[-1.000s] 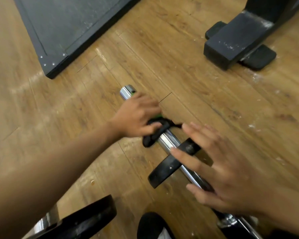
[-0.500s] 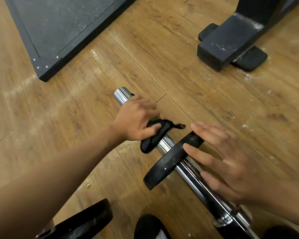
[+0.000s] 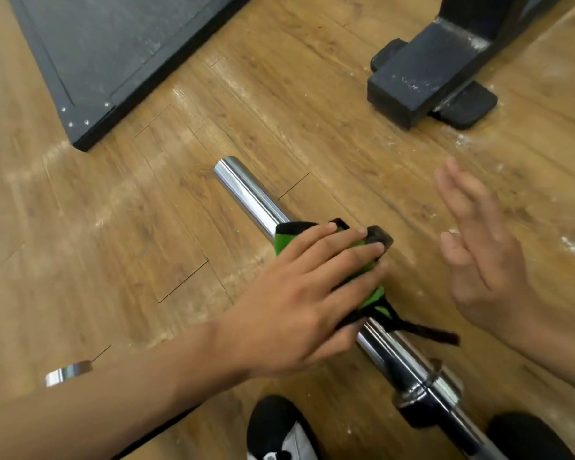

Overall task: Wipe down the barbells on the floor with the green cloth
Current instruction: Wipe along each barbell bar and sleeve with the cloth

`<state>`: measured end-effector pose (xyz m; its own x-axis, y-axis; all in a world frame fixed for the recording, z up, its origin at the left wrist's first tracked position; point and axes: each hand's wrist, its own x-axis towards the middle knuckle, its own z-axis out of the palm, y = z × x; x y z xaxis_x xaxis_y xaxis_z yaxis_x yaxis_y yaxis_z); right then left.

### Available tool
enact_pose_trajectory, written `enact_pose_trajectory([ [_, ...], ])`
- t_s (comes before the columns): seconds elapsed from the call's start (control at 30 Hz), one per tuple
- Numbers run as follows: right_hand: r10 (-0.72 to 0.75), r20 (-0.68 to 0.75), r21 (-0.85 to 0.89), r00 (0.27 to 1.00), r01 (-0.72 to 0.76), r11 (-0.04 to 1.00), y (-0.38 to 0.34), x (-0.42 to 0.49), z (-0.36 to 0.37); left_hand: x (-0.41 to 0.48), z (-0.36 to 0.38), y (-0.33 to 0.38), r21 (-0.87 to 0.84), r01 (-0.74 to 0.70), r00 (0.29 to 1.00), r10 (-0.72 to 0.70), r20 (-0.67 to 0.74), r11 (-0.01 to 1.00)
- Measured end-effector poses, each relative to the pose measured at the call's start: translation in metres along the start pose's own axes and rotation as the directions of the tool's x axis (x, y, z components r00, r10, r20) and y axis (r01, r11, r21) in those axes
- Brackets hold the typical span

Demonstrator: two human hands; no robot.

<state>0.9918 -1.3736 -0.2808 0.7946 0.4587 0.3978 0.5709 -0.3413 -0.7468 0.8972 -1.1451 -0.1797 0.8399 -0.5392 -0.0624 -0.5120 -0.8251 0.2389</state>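
We see the green cloth (image 3: 289,244), edged in black, draped over the chrome barbell (image 3: 246,190), which lies slantwise on the wooden floor (image 3: 113,244). The left hand (image 3: 299,303) holds the cloth against the bar, fingers laid across the top and thumb tucked on the near side. The right hand (image 3: 488,260) hangs spread and flat to the right of the bar, holding nothing. Beyond the bar's free end we find a dark platform (image 3: 113,54), and to its right a black machine foot (image 3: 419,78). A black shoe (image 3: 273,426) shows at the bottom edge.
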Motion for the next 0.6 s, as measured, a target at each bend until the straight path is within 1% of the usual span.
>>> enact_pose_trajectory([
  [0.03,0.037,-0.014,-0.007,0.999,-0.037,0.999,0.003,0.002,-0.003,0.009,-0.002,0.000,0.077,0.002,0.997,-0.008,0.076,0.997],
  [0.1,0.085,0.002,0.016,0.996,-0.085,0.996,0.003,0.002,-0.003,0.028,-0.009,0.002,0.183,0.006,0.984,-0.038,0.174,0.983],
  [0.13,0.105,0.032,0.031,0.994,-0.106,0.994,0.003,0.001,-0.001,0.040,-0.015,0.004,0.199,0.007,0.971,-0.054,0.232,0.980],
  [0.2,0.122,0.124,0.085,0.985,-0.133,0.987,0.003,-0.004,0.005,0.060,-0.019,0.000,0.179,0.017,0.962,-0.065,0.263,0.984],
  [0.27,0.159,0.217,0.171,0.963,-0.198,0.965,-0.001,-0.010,0.017,0.077,-0.022,-0.005,0.140,0.038,0.949,-0.080,0.305,0.989],
  [0.33,0.249,0.217,0.284,0.944,-0.305,0.909,-0.005,-0.017,0.023,0.088,-0.018,-0.009,0.101,0.036,0.949,-0.066,0.310,0.994],
  [0.4,0.335,0.211,0.393,0.918,-0.393,0.831,-0.010,-0.016,0.027,0.085,-0.016,-0.014,0.103,0.030,0.949,-0.061,0.309,0.994],
  [0.43,0.357,0.226,0.405,0.906,-0.421,0.812,-0.010,-0.016,0.024,0.082,-0.015,-0.015,0.098,0.021,0.955,-0.049,0.292,0.995],
  [0.53,0.312,0.292,0.395,0.904,-0.411,0.822,-0.011,-0.018,0.020,0.063,-0.015,-0.014,0.092,-0.004,0.972,-0.018,0.236,0.996],
  [0.6,0.251,0.325,0.395,0.912,-0.371,0.841,-0.014,-0.022,0.022,0.048,-0.015,-0.009,0.108,-0.003,0.974,-0.021,0.226,0.994],
])
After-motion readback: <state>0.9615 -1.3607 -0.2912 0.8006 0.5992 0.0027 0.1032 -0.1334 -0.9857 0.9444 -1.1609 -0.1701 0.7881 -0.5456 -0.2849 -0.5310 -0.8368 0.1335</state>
